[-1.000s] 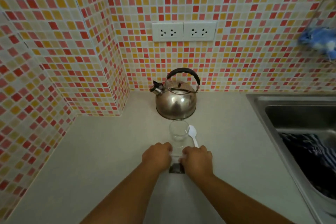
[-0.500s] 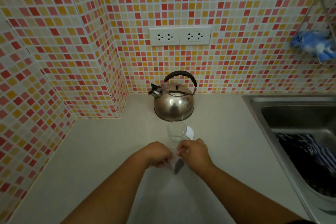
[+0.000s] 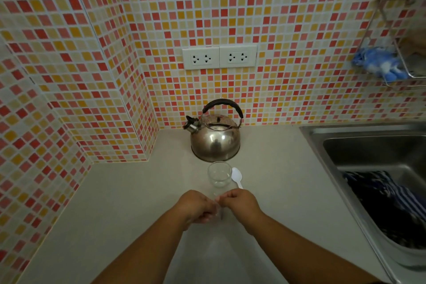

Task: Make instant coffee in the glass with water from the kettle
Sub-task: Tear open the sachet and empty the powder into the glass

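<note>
A clear empty glass (image 3: pixel 219 174) stands upright on the pale counter, just in front of a steel kettle (image 3: pixel 215 138) with a black handle. A white plastic spoon (image 3: pixel 237 177) lies right of the glass. Close in front of the glass, my left hand (image 3: pixel 196 208) and my right hand (image 3: pixel 241 203) meet, both pinching a small coffee sachet (image 3: pixel 220 212). Only a thin dark sliver of the sachet shows between my fingers; the rest is hidden.
A steel sink (image 3: pixel 373 154) sits at the right with a dark striped cloth (image 3: pixel 387 205) in it. A tiled wall corner (image 3: pixel 138 122) juts out at the left. Two sockets (image 3: pixel 219 56) are on the back wall. A wire rack (image 3: pixel 401 53) holds a blue cloth.
My hands have lifted the sachet off the counter and turned it edge-on, fingers drawing closer together. The view has tilted upward slightly. Glass, spoon and kettle have stayed put.
</note>
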